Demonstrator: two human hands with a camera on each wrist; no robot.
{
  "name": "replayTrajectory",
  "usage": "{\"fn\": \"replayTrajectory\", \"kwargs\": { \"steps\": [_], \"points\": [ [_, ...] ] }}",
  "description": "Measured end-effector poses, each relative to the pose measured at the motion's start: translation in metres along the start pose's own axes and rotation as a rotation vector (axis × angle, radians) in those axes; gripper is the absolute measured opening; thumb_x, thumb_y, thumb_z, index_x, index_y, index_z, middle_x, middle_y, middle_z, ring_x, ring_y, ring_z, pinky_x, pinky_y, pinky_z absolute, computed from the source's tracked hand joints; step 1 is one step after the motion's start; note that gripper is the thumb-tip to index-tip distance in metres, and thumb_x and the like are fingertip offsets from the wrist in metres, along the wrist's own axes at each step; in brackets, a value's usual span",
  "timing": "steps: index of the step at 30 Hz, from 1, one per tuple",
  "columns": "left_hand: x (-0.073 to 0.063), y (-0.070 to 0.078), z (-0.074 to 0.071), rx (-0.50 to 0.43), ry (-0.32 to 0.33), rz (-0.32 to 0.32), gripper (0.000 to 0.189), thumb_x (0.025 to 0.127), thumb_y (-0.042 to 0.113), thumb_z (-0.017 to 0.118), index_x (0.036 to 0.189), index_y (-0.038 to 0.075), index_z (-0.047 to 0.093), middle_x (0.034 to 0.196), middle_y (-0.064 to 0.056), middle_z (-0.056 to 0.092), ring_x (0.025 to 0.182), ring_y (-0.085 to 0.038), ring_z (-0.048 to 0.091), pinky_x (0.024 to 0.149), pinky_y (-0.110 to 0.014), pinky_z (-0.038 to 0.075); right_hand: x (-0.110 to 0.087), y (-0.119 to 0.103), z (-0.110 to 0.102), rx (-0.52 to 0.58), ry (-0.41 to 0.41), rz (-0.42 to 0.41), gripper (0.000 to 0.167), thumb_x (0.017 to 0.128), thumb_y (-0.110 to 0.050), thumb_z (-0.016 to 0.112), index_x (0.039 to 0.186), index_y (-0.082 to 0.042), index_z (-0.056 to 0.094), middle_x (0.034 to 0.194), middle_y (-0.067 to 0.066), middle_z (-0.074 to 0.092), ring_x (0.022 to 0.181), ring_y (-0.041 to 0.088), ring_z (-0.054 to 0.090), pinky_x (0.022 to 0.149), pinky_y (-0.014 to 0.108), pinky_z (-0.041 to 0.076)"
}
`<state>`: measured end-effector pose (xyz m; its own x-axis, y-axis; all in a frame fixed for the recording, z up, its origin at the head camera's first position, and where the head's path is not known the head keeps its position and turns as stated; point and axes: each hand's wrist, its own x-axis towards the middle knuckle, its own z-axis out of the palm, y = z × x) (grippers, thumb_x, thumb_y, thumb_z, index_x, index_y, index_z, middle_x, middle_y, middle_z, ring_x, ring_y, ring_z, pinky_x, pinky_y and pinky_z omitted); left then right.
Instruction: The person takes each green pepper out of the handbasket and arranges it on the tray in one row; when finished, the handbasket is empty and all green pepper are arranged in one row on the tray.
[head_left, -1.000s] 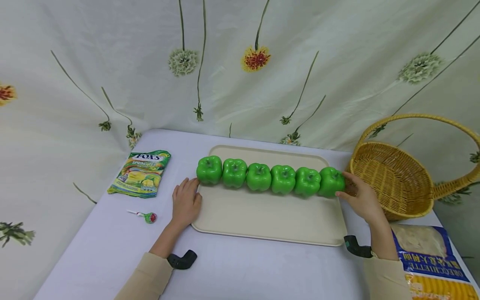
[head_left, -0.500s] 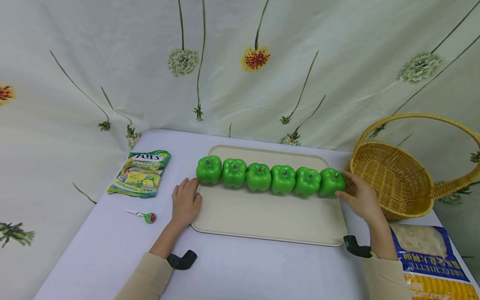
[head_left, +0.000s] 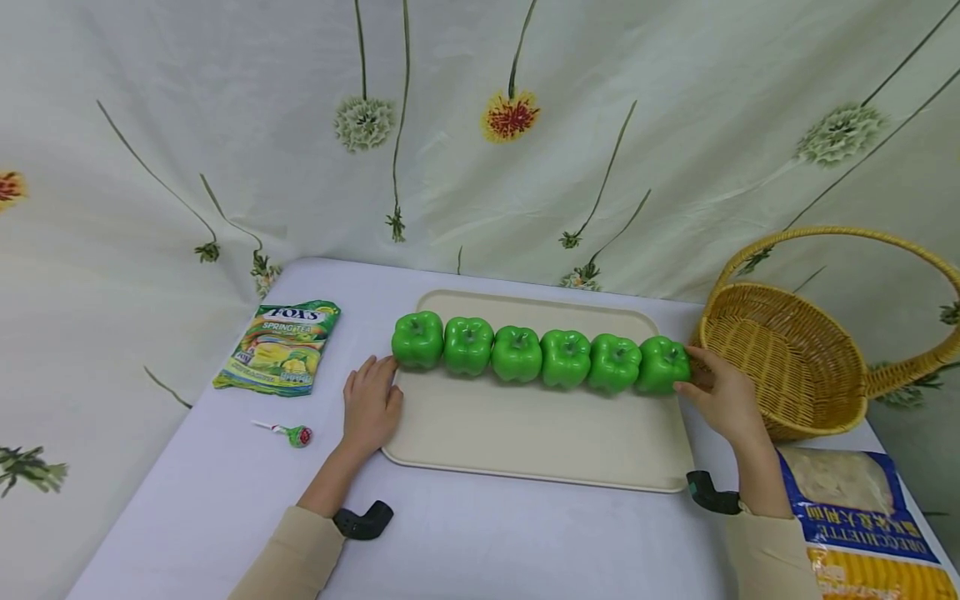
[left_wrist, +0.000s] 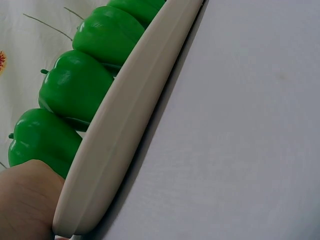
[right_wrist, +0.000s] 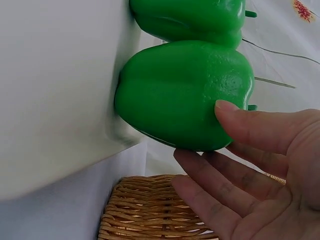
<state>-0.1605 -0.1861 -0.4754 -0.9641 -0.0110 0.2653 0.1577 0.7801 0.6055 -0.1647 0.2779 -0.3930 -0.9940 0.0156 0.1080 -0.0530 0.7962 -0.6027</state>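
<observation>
Several green bell peppers (head_left: 517, 354) stand side by side in a row across a beige tray (head_left: 536, 433). My right hand (head_left: 723, 396) is at the right end of the row, with its thumb (right_wrist: 235, 117) and fingertips against the last bell pepper (right_wrist: 185, 90). That pepper rests on the tray, stem up. My left hand (head_left: 371, 404) rests by the tray's left rim, below the leftmost pepper (head_left: 417, 340), its fingers loosely extended. In the left wrist view only part of the left hand (left_wrist: 27, 200) shows, next to the tray corner; its fingertips are hidden.
A wicker basket (head_left: 780, 362) with a tall handle stands right of the tray, close to my right hand. In front of it lies an orecchiette pasta bag (head_left: 855, 517). To the left are a Fox's candy bag (head_left: 281, 346) and a lollipop (head_left: 300, 436).
The rightmost bell pepper has turned slightly, its stem now further right. My right hand has stayed beside it. The left hand has not visibly moved.
</observation>
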Motion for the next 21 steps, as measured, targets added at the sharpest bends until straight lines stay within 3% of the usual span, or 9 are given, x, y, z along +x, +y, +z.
{"fn": "replayTrajectory", "kwargs": {
  "steps": [10, 16, 21],
  "points": [
    [-0.0002, -0.0009, -0.0002, 0.001, 0.001, -0.003, 0.046, 0.091, 0.003, 0.045, 0.136, -0.006, 0.049, 0.141, -0.025, 0.050, 0.142, -0.046, 0.028, 0.115, -0.066, 0.007, 0.0008, 0.0003, 0.0049, -0.032, 0.056, -0.014, 0.060, 0.084, -0.008, 0.074, 0.135, 0.011, 0.047, 0.118, 0.036, 0.060, 0.100, 0.049, 0.064, 0.072, 0.051, 0.057],
    [-0.0006, -0.0004, -0.0009, -0.001, -0.003, 0.000, 0.047, 0.091, 0.003, 0.045, 0.136, -0.006, 0.049, 0.141, -0.025, 0.050, 0.142, -0.046, 0.027, 0.116, -0.065, 0.007, -0.0009, -0.0004, 0.0024, -0.015, 0.027, -0.008, 0.060, 0.085, -0.006, 0.072, 0.135, 0.011, 0.045, 0.128, 0.036, 0.053, 0.107, 0.050, 0.062, 0.078, 0.055, 0.056],
    [-0.0009, 0.0003, -0.0022, 0.002, -0.002, -0.001, 0.047, 0.090, 0.003, 0.045, 0.136, -0.006, 0.049, 0.141, -0.025, 0.050, 0.142, -0.047, 0.028, 0.116, -0.065, 0.007, -0.0015, -0.0005, -0.0004, -0.018, 0.010, -0.023, 0.059, 0.084, -0.004, 0.073, 0.134, 0.011, 0.046, 0.127, 0.037, 0.054, 0.105, 0.050, 0.063, 0.077, 0.055, 0.056]
  ]
}}
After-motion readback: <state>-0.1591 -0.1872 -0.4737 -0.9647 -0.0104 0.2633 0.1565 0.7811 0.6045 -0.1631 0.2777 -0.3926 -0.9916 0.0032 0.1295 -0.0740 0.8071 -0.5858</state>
